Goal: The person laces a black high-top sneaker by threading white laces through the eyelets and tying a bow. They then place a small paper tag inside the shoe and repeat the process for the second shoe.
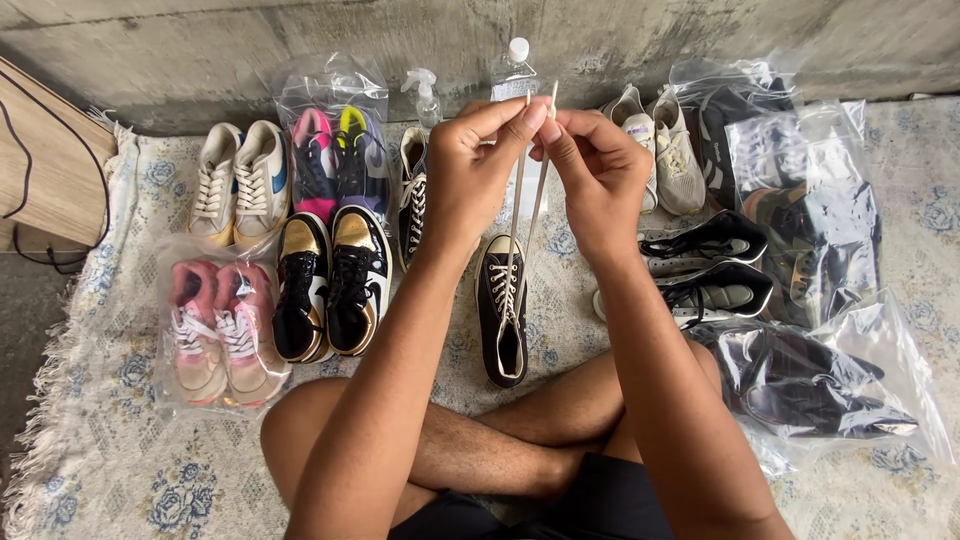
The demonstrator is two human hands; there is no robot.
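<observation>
Both hands are raised together over the black sneaker (502,310) lying on the floral rug (100,450); the left hand (470,170) and right hand (600,175) each pinch an end of its white lace (540,190) (pulled taut upward), far from the crossed legs

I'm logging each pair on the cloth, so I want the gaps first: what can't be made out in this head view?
- Black canvas shoe's mate: left hand and forearm cover it.
- Lace ends: pinched inside fingers of left and right hand.
- Dark shoes in right-hand bags: glare on plastic blurs them.
- Wooden board: cut off by left edge.
- Bottle base: behind the hands.
</observation>
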